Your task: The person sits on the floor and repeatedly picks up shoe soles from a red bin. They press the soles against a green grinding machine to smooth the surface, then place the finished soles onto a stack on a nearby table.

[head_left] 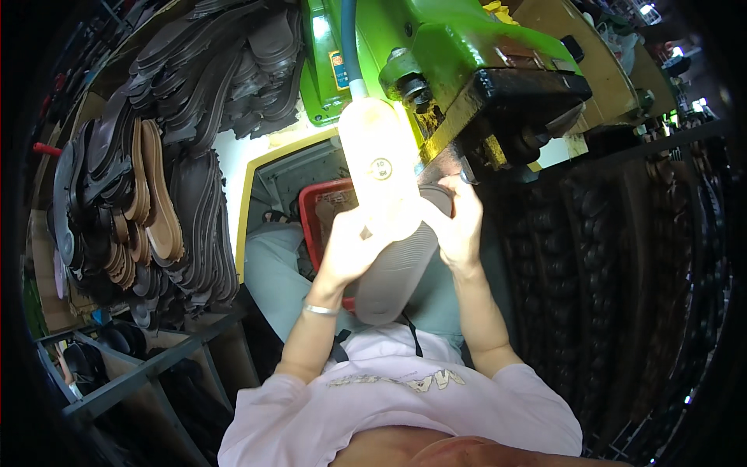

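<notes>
A pale shoe sole (379,140), washed out by strong light, is held up under the green machine (498,70); a small round mark shows on it. My left hand (350,245) grips its lower left edge. Overlapping beneath it, a grey-brown sole with fine ridges (397,272) slants down over my lap. My right hand (459,222) is closed round the upper end of the ridged sole, thumb by the pale one, fingertips close under the machine's dark head. Glare hides where the two soles meet.
Dark soles (206,202) are heaped at the left, with several tan soles (159,202) among them. A red basket (311,226) stands beyond my knees. A blue-grey hose (349,47) hangs above the lit sole. Dark, strung-looking pieces (599,280) fill the right side.
</notes>
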{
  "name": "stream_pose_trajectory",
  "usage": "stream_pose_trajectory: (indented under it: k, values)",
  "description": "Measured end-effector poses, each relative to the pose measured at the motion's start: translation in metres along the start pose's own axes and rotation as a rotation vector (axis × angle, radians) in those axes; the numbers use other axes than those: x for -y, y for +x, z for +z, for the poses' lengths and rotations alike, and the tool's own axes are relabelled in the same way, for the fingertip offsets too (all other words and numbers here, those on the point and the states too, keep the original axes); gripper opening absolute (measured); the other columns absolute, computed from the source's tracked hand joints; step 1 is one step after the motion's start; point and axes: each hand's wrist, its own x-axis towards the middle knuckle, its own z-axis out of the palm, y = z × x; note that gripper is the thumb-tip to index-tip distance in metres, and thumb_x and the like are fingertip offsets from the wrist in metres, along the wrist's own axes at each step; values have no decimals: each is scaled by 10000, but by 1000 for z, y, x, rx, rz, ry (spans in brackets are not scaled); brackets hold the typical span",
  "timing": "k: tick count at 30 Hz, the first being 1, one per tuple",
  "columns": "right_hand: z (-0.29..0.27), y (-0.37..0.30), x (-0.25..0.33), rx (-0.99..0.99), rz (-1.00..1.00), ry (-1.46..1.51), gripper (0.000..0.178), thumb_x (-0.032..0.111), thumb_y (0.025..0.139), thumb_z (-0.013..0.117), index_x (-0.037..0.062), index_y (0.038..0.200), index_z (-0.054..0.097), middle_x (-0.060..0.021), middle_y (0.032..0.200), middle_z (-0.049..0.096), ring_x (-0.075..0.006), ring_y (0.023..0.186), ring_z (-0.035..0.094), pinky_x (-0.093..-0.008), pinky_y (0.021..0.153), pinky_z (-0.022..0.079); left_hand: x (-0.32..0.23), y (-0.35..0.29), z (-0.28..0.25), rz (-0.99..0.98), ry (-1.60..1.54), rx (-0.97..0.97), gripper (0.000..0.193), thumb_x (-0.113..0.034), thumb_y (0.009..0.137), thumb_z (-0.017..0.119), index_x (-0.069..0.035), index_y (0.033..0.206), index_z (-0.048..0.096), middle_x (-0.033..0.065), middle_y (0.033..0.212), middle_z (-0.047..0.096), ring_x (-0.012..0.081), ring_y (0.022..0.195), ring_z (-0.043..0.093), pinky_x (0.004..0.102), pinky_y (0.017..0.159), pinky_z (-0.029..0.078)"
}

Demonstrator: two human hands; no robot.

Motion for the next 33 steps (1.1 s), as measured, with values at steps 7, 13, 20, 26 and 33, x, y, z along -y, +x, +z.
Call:
stream_pose_trajectory:
  k: [7,13,20,26,33]
  values:
    - [-34,-149,-53,221,479,58,483,52,797,700,-102,1199,481,-127,1088,601,-164,1003,586,-290,875,473,19,2,26,254,78,-206,209,-74,864,649,28,1046,627,58,953,657,120,873,601,248,779,478]
    - [-101,-165,-38,-124,409,164,283,43,774,667,-37,995,510,-113,927,619,-130,761,612,-258,643,537,33,-16,26,182,-31,-245,258,-5,845,648,57,1087,578,65,950,650,96,840,603,209,731,482]
    - [-131,-49,10,-249,70,86,310,172,879,552,-2,1125,484,-83,865,609,-107,536,549,-206,360,379,11,2,28,227,90,-200,329,-6,813,676,44,1118,561,74,992,635,119,888,597,241,803,480]
    - [-116,41,24,23,116,55,247,162,910,576,5,1091,519,-44,817,603,-44,488,512,-170,349,364,2,6,4,232,-89,-205,307,-9,783,700,31,1071,601,68,953,643,138,871,610,269,803,493]
    - [-61,27,2,249,125,120,303,129,916,568,1,1170,464,-79,870,614,-70,509,548,-172,367,406,-15,-29,-61,189,-140,-367,318,48,745,691,69,1052,614,108,965,661,155,876,630,270,813,495]
